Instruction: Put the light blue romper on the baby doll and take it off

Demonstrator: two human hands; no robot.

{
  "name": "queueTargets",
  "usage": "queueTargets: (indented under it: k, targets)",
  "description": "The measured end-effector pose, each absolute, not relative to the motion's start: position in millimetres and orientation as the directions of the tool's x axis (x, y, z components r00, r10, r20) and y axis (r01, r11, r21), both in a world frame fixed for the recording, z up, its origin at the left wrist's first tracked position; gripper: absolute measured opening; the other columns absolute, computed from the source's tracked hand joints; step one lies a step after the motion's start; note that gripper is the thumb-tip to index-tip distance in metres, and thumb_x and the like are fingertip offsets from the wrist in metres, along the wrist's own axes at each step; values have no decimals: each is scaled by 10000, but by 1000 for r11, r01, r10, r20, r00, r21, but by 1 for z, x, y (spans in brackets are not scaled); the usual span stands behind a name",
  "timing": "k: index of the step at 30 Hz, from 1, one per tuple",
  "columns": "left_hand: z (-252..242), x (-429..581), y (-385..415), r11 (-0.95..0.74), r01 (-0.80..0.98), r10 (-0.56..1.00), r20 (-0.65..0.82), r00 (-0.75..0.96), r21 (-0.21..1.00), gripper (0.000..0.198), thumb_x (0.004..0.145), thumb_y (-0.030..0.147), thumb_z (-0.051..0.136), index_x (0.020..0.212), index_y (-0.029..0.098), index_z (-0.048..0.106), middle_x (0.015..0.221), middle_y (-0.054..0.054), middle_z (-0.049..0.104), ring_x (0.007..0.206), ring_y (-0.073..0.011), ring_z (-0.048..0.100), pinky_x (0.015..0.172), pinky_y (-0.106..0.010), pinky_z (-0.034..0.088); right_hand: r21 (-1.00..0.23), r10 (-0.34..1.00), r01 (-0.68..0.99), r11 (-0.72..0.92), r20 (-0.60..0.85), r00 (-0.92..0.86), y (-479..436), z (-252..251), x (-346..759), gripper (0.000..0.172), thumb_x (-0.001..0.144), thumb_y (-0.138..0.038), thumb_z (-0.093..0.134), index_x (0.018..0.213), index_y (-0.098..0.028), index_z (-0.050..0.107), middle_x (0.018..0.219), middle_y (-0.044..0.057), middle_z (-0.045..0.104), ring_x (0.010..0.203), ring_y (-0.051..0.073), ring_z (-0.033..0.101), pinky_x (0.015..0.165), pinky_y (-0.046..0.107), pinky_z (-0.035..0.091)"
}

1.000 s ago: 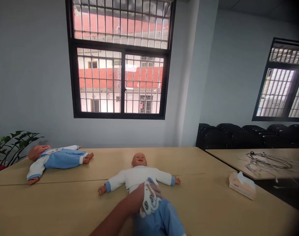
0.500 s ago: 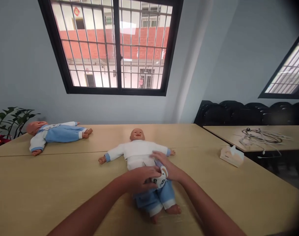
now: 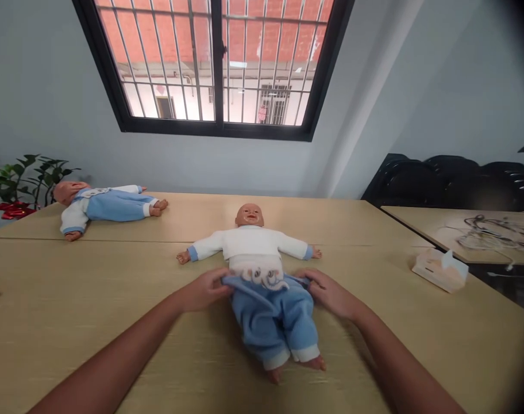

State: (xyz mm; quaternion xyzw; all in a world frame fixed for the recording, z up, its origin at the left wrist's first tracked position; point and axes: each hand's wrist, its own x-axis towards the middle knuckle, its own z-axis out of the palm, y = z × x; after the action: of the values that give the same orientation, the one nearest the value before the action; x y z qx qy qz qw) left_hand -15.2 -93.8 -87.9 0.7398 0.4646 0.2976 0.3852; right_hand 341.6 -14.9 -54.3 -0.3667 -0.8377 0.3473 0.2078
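Observation:
A baby doll [image 3: 250,216] lies on its back on the wooden table, head away from me and arms spread. It wears a white long-sleeved top [image 3: 251,244] with blue cuffs and blue trousers [image 3: 262,322] with white hems. At the trousers' top, a white bib-like panel with an animal face [image 3: 264,276] lies over the doll's belly. My left hand [image 3: 208,289] pinches the blue waist edge at the left side. On the opposite side, my right hand [image 3: 324,289] grips the blue edge by the doll's hip. Both hands' fingertips are partly hidden by cloth.
Another dressed doll [image 3: 115,206] lies at the back left, near a potted plant [image 3: 33,178]. A tissue box [image 3: 440,270] stands on the right. Tangled cables [image 3: 494,233] lie on a further table, with black chairs [image 3: 417,178] behind. A barred window [image 3: 219,69] faces me.
My hands have moved apart from the middle of the doll to either side of its waist. The animal-face panel now lies spread over the belly. The view has tilted down.

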Motion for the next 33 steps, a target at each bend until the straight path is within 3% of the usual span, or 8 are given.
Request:
queueTargets:
  k: [6, 10, 14, 18, 23, 27, 28, 33]
  targets:
    - [-101, -13, -82, -160, 35, 984, 157, 81, 987, 559, 923, 701, 597, 1123, 181, 560, 1046, -61, 666, 974, -225, 617, 893, -340, 506, -583, 659, 426, 692, 270, -702, -20, -23, 286, 288, 1000, -421, 586, 1181, -211, 664, 1235, 104, 671, 1172, 270, 597, 1056, 451, 467]
    - [-102, -20, -87, -109, 116, 962, 75, 263, 987, 607, 940, 642, 627, 1336, 192, 535, 1240, -91, 669, 1131, -267, 626, 978, -381, 508, -498, 598, 449, 742, 189, -779, -23, -27, 262, 212, 944, -348, 695, 1101, -207, 695, 1070, 73, 694, 1024, 261, 616, 948, 407, 503]
    - [-101, -28, -93, -115, 318, 914, -25, 404, 941, 833, 773, 514, 860, 1461, 240, 480, 1440, -104, 596, 1304, -328, 565, 1090, -424, 454, -582, 600, 366, 726, 276, -751, -11, -44, 271, 109, 994, -302, 609, 1013, -209, 661, 1087, 68, 673, 1044, 241, 615, 961, 388, 506]
    - [-104, -30, -89, -103, 337, 927, -32, 373, 936, 571, 889, 419, 713, 1392, 220, 530, 1332, -84, 639, 1209, -289, 603, 1030, -403, 485, -615, 672, 394, 683, 318, -669, 2, -55, 282, 138, 1007, -333, 569, 1018, -204, 617, 1055, 81, 677, 997, 244, 635, 921, 399, 529]
    - [-108, -40, -86, -133, 433, 921, -51, 387, 891, 487, 815, 228, 588, 1301, 210, 590, 1223, -57, 626, 1145, -257, 574, 1017, -381, 477, -307, 606, 572, 761, 652, -457, -57, -50, 279, 159, 963, -293, 597, 1099, -211, 598, 1126, 138, 660, 1099, 316, 620, 950, 497, 520]
    - [-110, -44, -88, -214, 649, 928, -56, 369, 730, 467, 770, 263, 690, 1237, 239, 666, 1184, -72, 592, 1187, -310, 509, 1087, -435, 400, -170, 363, 329, 929, 589, -722, -154, -63, 272, 80, 955, -217, 632, 907, -254, 579, 747, -5, 657, 648, 181, 611, 595, 311, 511]
    - [-112, -43, -88, -213, 684, 937, -52, 345, 697, 419, 773, 281, 704, 1189, 240, 686, 1124, -70, 599, 1149, -317, 510, 1075, -454, 392, -164, 383, 353, 921, 549, -743, -172, -72, 270, 8, 976, -245, 620, 983, -240, 619, 809, 13, 703, 686, 191, 650, 611, 318, 538]
    - [-120, -34, -84, -294, 676, 931, 43, 362, 676, 105, 829, 268, 670, 913, 229, 719, 1045, -73, 686, 1098, -325, 514, 1094, -497, 327, -137, 568, 596, 792, 524, -635, -202, -115, 261, 351, 1018, -229, 538, 1360, -201, 613, 1163, 123, 749, 938, 262, 744, 757, 380, 620]
